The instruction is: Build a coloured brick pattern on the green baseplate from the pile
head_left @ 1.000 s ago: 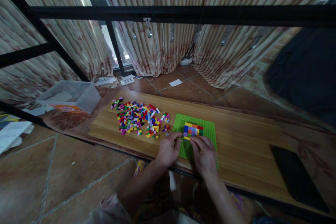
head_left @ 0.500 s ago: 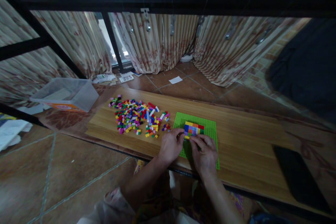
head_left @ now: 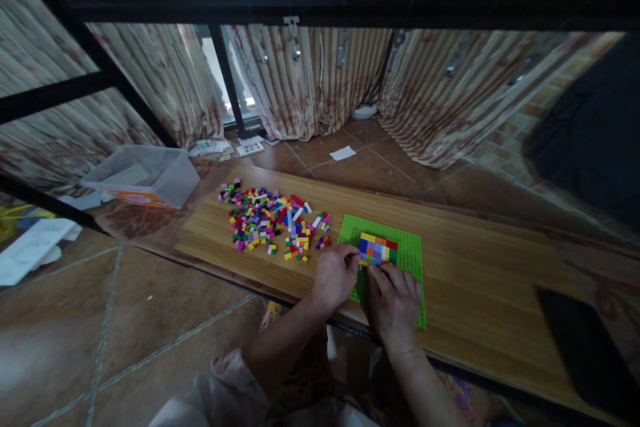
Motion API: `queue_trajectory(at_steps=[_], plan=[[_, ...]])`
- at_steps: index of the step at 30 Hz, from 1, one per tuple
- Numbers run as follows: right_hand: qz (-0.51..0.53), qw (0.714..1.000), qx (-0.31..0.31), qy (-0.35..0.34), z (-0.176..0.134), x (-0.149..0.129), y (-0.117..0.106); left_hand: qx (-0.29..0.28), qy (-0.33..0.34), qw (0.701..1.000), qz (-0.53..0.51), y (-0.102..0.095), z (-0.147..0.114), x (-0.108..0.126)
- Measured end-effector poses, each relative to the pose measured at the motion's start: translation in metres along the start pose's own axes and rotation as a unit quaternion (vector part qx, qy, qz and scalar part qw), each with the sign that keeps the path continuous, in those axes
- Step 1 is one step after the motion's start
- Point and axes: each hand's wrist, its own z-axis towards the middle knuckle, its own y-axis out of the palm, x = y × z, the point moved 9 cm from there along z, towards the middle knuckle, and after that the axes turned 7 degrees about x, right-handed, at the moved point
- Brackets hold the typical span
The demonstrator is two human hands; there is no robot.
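Note:
A rectangular block of toy building bricks, in yellow, orange, red, blue, purple, white and green, sits on a bright green studded baseplate. At the block's left near corner, my left hand has thumb and forefinger pinched together. Whatever lies between those fingertips is too small to make out. My right hand is over the near part of the baseplate, its bent fingers closed against the block's near edge and hiding part of it. Left of the baseplate spreads a pile of loose toy bricks in many colours.
The long wooden board carries the bricks and a black flat object at its right end. A clear plastic bin stands beyond its left end. A black metal rail crosses in front of striped curtains.
The view has shifted slightly, moving the scene to the right. My left hand has drawn back a little from the block's near edge; my right fingers stay at that edge.

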Motion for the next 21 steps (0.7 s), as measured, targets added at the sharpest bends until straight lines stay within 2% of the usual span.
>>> queue_trajectory(at_steps=[6, 10, 13, 15, 17, 19, 21], plan=[[-0.014, 1.000, -0.023, -0.016, -0.002, -0.002, 0.002, -0.009, 0.000, 1.000, 0.017, 0.005, 0.001, -0.002], [-0.007, 0.999, -0.041, 0.002, -0.004, 0.003, 0.005, 0.006, 0.031, 0.999, 0.021, -0.003, -0.008, 0.010], [0.024, 0.998, -0.038, 0.045, -0.013, 0.010, 0.002, 0.027, 0.061, 0.998, 0.002, -0.022, -0.019, 0.015], [0.059, 0.995, -0.032, 0.076, -0.023, 0.014, -0.003, 0.034, 0.067, 0.997, -0.003, -0.040, -0.027, 0.008], [0.092, 0.991, -0.024, 0.096, -0.033, 0.016, -0.009, 0.047, 0.049, 0.998, 0.012, -0.060, -0.033, -0.009], [0.118, 0.987, -0.018, 0.105, -0.043, 0.014, -0.015, 0.067, 0.003, 0.996, 0.052, -0.080, -0.038, -0.032], [0.135, 0.985, -0.016, 0.110, -0.049, 0.010, -0.018, 0.066, -0.024, 0.994, 0.085, -0.089, -0.041, -0.046]])
